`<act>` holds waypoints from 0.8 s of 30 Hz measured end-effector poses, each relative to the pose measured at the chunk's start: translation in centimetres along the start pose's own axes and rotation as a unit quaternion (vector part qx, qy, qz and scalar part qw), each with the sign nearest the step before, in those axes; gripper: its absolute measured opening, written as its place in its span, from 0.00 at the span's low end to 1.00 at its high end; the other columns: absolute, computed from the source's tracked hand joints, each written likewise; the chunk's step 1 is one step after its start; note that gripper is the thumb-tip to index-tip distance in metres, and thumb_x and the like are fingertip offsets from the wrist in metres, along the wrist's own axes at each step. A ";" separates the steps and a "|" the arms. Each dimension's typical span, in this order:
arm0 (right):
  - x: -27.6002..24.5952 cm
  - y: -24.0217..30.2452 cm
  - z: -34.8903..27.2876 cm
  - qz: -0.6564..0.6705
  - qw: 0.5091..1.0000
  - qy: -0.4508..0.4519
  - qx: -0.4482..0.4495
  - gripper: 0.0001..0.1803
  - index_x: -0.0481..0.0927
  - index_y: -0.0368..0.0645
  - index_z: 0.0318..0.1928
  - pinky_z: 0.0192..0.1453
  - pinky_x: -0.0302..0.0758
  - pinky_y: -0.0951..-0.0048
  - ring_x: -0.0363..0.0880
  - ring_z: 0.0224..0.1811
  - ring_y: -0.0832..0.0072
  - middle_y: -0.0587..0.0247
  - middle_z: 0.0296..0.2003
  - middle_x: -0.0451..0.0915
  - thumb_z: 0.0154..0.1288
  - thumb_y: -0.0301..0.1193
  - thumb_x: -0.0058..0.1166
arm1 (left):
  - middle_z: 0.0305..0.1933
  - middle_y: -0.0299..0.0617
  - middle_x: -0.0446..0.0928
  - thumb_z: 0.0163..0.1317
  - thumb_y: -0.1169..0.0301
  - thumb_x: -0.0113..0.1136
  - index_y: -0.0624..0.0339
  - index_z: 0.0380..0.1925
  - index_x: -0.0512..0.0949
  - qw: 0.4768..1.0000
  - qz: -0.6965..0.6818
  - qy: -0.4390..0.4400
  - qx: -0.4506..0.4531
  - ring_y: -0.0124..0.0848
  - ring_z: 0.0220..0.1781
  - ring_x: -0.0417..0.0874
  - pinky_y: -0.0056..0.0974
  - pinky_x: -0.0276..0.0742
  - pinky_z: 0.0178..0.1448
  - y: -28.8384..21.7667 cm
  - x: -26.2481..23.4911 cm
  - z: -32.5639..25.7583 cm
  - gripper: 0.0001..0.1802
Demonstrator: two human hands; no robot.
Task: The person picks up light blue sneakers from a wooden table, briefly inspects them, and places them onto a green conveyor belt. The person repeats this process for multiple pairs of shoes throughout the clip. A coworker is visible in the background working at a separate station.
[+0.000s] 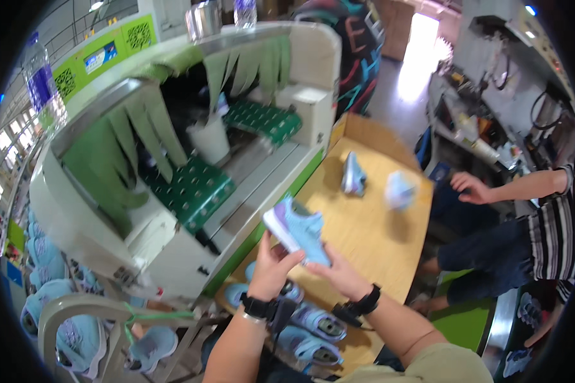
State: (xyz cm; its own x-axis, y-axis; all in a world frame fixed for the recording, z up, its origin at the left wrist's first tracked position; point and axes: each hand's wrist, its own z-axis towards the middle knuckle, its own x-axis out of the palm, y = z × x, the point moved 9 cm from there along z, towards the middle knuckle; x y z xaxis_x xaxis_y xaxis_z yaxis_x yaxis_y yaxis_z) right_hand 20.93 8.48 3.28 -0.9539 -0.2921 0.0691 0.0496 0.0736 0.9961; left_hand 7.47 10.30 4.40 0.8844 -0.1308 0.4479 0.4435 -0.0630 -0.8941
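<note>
A light blue sneaker (297, 230) with a white sole and purple heel is held up over the wooden table. My left hand (271, 265) grips it from the left with the thumb along its side. My right hand (334, 271) holds its other end from the right. Farther back on the table (364, 236) stands another blue sneaker (353, 175). To its right a pale blue object (400, 190) is smeared by motion, with a shadow below it. Several more blue sneakers (316, 322) lie below my wrists at the near end.
At the left stands a white machine (185, 252) with green strip curtains and dotted green belts (195, 195). More sneakers (80, 341) sit on a rack at lower left. A co-worker's hand (473, 187) reaches in at the right. A cluttered bench (466, 127) stands behind.
</note>
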 end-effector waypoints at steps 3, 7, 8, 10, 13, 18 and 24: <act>0.2 1.0 0.0 -0.044 0.998 0.051 0.017 0.46 0.54 0.30 0.71 0.70 0.63 0.65 0.64 0.68 0.67 0.49 0.64 0.65 0.65 0.44 0.63 | 0.58 0.51 0.74 0.58 0.82 0.65 0.60 0.74 0.44 1.000 -0.019 0.001 0.007 0.38 0.59 0.78 0.42 0.75 0.62 0.1 -0.5 0.0 0.50; -1.7 8.5 -2.2 -0.257 0.929 -0.127 -0.234 0.52 0.49 0.37 0.74 0.74 0.56 0.57 0.57 0.71 0.56 0.44 0.67 0.58 0.59 0.43 0.67 | 0.56 0.50 0.75 0.59 0.81 0.64 0.58 0.74 0.44 0.998 -0.055 0.002 -0.017 0.37 0.57 0.79 0.42 0.77 0.60 -0.3 -0.9 -0.1 0.49; -1.6 10.8 -3.3 -0.291 0.897 -0.146 -0.301 0.53 0.49 0.39 0.74 0.72 0.57 0.54 0.57 0.70 0.50 0.42 0.67 0.56 0.57 0.42 0.69 | 0.56 0.50 0.75 0.59 0.80 0.64 0.57 0.74 0.44 0.997 -0.069 -0.002 -0.028 0.37 0.56 0.79 0.42 0.77 0.60 -0.6 -0.9 -0.2 0.49; -0.7 11.5 -5.2 -0.365 0.834 -0.134 -0.392 0.55 0.46 0.41 0.75 0.72 0.57 0.53 0.57 0.71 0.51 0.42 0.69 0.54 0.55 0.39 0.70 | 0.56 0.50 0.74 0.61 0.79 0.63 0.56 0.75 0.44 0.995 -0.092 -0.007 -0.043 0.37 0.56 0.79 0.42 0.78 0.59 -0.4 -1.0 -0.4 0.48; 2.2 10.8 -5.3 -0.439 0.811 -0.065 -0.381 0.46 0.59 0.44 0.71 0.72 0.57 0.50 0.56 0.71 0.48 0.46 0.69 0.57 0.56 0.39 0.69 | 0.58 0.49 0.74 0.62 0.79 0.62 0.53 0.75 0.45 0.994 -0.100 -0.013 -0.042 0.37 0.56 0.79 0.42 0.78 0.58 -0.2 -1.3 -0.3 0.47; 3.7 9.4 -5.4 -0.451 0.831 -0.044 -0.321 0.35 0.70 0.52 0.67 0.72 0.56 0.49 0.54 0.72 0.48 0.51 0.69 0.60 0.60 0.42 0.65 | 0.59 0.50 0.73 0.63 0.79 0.61 0.53 0.75 0.45 0.994 -0.093 -0.040 -0.043 0.38 0.58 0.78 0.43 0.78 0.59 -0.7 -1.9 -0.6 0.46; 3.9 9.0 -5.0 -0.464 0.834 -0.051 -0.293 0.36 0.68 0.55 0.68 0.73 0.56 0.50 0.55 0.72 0.47 0.51 0.70 0.57 0.61 0.42 0.65 | 0.61 0.52 0.71 0.63 0.79 0.61 0.54 0.74 0.44 0.997 -0.059 -0.043 -0.004 0.40 0.59 0.78 0.45 0.77 0.61 -1.6 -2.2 -0.5 0.46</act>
State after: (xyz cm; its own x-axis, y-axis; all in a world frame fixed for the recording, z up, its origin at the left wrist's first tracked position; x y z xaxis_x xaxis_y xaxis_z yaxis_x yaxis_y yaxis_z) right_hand 19.16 3.29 12.74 -0.6802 0.1220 -0.7228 -0.6176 -0.6266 0.4754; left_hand 4.71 10.24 4.86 0.8355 -0.0365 0.5482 0.5443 -0.0815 -0.8349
